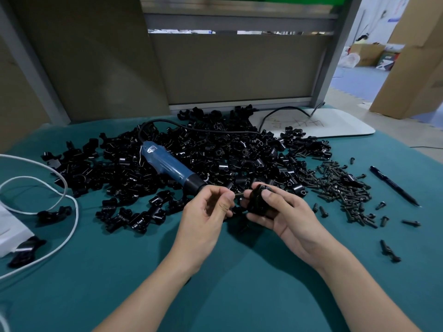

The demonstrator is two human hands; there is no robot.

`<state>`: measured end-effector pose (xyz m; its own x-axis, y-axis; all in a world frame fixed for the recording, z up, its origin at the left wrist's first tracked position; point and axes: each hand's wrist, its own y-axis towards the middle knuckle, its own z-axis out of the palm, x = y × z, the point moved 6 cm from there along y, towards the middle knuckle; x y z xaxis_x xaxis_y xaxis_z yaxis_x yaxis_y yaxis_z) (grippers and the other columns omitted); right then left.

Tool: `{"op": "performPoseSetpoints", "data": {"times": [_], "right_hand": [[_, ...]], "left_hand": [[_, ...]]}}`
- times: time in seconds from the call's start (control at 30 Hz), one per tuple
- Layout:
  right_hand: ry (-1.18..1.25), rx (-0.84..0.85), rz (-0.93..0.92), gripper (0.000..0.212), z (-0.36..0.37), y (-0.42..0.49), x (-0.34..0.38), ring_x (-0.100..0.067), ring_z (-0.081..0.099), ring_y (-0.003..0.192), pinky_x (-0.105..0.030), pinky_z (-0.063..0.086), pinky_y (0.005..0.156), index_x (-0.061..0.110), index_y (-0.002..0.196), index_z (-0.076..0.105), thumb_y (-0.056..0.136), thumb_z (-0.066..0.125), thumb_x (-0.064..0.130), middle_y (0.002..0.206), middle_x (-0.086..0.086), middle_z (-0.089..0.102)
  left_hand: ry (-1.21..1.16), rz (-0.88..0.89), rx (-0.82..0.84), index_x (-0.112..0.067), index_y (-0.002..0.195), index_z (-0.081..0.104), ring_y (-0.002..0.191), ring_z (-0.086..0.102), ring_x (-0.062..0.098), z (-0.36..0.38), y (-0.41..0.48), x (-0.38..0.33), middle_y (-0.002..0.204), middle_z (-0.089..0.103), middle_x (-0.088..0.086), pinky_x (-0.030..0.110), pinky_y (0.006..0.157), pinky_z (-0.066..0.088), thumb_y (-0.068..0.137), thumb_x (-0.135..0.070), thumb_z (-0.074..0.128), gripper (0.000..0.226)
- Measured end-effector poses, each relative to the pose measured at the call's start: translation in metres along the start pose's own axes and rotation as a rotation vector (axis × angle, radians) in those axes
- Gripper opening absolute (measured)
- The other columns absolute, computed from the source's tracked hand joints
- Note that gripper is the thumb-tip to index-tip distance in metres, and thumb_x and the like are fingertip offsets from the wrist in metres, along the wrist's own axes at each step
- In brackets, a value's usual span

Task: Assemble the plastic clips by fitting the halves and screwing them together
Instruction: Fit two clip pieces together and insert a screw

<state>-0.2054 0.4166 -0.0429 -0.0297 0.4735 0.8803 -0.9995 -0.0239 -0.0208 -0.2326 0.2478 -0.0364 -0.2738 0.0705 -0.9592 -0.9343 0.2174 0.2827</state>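
Your left hand (206,212) pinches a small black screw (238,195) between thumb and forefinger, pointed at the glossy black plastic clip (257,200) that your right hand (282,212) grips above the teal cloth (239,271). Behind: a heap of loose black clip halves (191,149), with a blue electric screwdriver (167,164) lying on it. Right: a pile of black screws (342,185).

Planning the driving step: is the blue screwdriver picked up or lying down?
Lying down. The blue screwdriver rests on the pile of clip parts; the left hand pinches a screw, the right hand holds a clip.
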Motion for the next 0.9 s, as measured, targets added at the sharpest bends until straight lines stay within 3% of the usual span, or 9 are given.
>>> {"op": "performPoseSetpoints", "data": {"times": [0.23,0.4,0.63,0.73,0.9], "right_hand": [[0.087,0.016,0.061,0.036,0.002,-0.002,-0.001,-0.033,0.074,0.105,-0.032,0.063,0.077,-0.002,0.123,0.068,0.094,0.064,0.019,0.123,-0.025,0.071],[0.068,0.010,0.057,0.036,0.001,-0.002,-0.001,-0.027,0.074,0.105,-0.031,0.062,0.078,-0.001,0.121,0.070,0.092,0.065,0.020,0.120,-0.022,0.073],[0.064,0.045,0.045,0.027,0.003,-0.003,0.001,-0.028,0.072,0.114,-0.033,0.060,0.087,0.009,0.116,0.077,0.091,0.070,0.019,0.126,-0.021,0.071],[0.043,0.060,0.043,0.037,0.005,-0.003,0.001,-0.027,0.070,0.118,-0.034,0.059,0.091,0.013,0.116,0.078,0.080,0.079,0.021,0.127,-0.018,0.071],[-0.047,0.046,-0.001,0.039,0.008,-0.003,0.000,-0.024,0.071,0.112,-0.034,0.059,0.091,0.014,0.117,0.077,0.080,0.081,0.020,0.114,-0.008,0.075]], "left_hand": [[0.111,0.048,0.073,-0.038,0.099,0.067,0.079,0.065,0.006,0.006,-0.002,-0.002,0.087,0.073,-0.013,0.021,0.078,0.053,0.096,-0.034,0.064,0.006],[0.166,0.071,0.100,-0.037,0.100,0.067,0.082,0.066,0.002,0.008,-0.003,-0.002,0.091,0.072,-0.019,0.013,0.074,0.049,0.097,-0.026,0.066,0.012],[0.256,0.116,0.134,-0.036,0.104,0.067,0.085,0.066,0.006,0.010,-0.005,-0.002,0.093,0.071,-0.015,0.014,0.074,0.050,0.098,-0.028,0.065,0.010],[0.274,0.117,0.121,-0.038,0.103,0.066,0.086,0.067,0.009,0.008,-0.004,-0.001,0.092,0.070,-0.016,0.021,0.075,0.053,0.099,-0.033,0.064,0.007],[0.265,0.151,0.085,-0.037,0.099,0.062,0.080,0.065,0.010,0.007,-0.004,-0.004,0.089,0.068,-0.015,0.016,0.067,0.049,0.094,-0.042,0.061,0.007]]}}
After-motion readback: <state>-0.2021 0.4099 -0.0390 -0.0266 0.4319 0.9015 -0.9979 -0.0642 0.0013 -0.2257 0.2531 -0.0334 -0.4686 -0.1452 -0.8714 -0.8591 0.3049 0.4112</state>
